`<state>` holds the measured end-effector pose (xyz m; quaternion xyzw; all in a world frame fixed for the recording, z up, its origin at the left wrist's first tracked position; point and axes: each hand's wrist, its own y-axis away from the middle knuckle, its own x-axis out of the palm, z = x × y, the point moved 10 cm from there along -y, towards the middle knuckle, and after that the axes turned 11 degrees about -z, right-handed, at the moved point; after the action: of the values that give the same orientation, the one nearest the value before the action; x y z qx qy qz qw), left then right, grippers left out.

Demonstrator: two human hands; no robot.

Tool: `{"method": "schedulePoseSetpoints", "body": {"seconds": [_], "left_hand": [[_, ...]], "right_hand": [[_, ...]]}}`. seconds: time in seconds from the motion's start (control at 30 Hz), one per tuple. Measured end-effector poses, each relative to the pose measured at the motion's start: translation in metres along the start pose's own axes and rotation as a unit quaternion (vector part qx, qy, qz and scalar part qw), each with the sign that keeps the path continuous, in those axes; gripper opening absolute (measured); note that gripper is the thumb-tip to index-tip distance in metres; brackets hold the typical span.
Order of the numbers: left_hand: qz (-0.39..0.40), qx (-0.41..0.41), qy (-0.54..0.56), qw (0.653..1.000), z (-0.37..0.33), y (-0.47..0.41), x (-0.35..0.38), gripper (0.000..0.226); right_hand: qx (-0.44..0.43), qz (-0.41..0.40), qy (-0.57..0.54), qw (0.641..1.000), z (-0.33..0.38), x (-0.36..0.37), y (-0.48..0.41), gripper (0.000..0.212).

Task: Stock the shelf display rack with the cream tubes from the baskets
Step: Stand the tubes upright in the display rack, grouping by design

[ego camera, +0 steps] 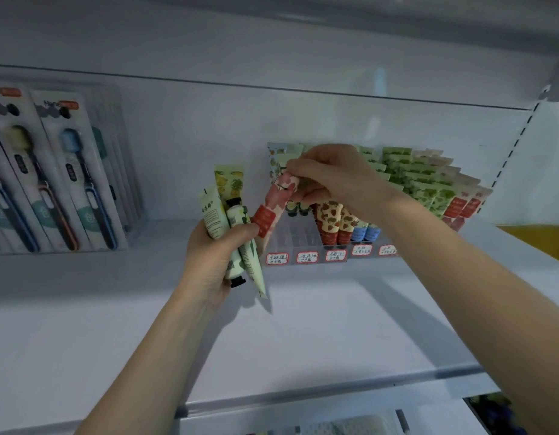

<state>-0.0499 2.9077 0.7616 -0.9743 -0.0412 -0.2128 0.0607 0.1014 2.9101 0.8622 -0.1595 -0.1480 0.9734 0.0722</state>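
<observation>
The white shelf (pixel 303 324) spread beneath both my hands. Toothbrush packs (pixel 52 171) stood well off to the left of my left hand (pixel 215 255), upright at the back of the shelf. The clear rack (pixel 303 240) sat just behind my hands. Its rows to the right of my right hand (pixel 331 177) were packed with green tubes (pixel 429 183), and strawberry tubes (pixel 330 221) stood under that hand.

My left hand was curled tight round a bunch (pixel 227 215) of cream tubes, thumb across the front, some pointing up and some hanging out below my palm. My right hand, above and to the right of it, had its fingertips closed in a pinch on the upper end of a pink tube (pixel 273 202). That tube slanted down toward my left hand, its red lower end touching my left thumb. Small red-edged labels (pixel 307 257) ran along the rack's front edge, below my right hand.
</observation>
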Motion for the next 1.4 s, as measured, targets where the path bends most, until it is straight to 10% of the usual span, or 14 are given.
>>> {"method": "schedulePoseSetpoints", "body": {"seconds": [0.43, 0.6, 0.83, 1.3, 1.4], "left_hand": [[-0.026, 0.129, -0.201, 0.971, -0.007, 0.009, 0.013, 0.04], [0.015, 0.087, -0.146, 0.985, -0.003, 0.012, 0.025, 0.057], [-0.028, 0.064, -0.097, 0.993, -0.001, 0.01, 0.03, 0.032], [-0.062, -0.004, 0.004, 0.998, 0.037, 0.03, 0.073, 0.02], [-0.054, -0.001, 0.003, 0.999, 0.034, 0.034, 0.081, 0.08]], "right_hand": [[0.113, 0.054, 0.055, 0.991, -0.068, -0.015, 0.06, 0.02], [0.172, 0.092, 0.009, 0.981, -0.085, -0.02, 0.091, 0.01], [0.224, -0.074, -0.209, 0.949, -0.11, -0.093, 0.094, 0.018], [0.143, -0.019, -0.194, 0.97, -0.125, -0.126, 0.081, 0.026], [0.13, -0.011, -0.173, 0.976, -0.125, -0.131, 0.077, 0.04]]}}
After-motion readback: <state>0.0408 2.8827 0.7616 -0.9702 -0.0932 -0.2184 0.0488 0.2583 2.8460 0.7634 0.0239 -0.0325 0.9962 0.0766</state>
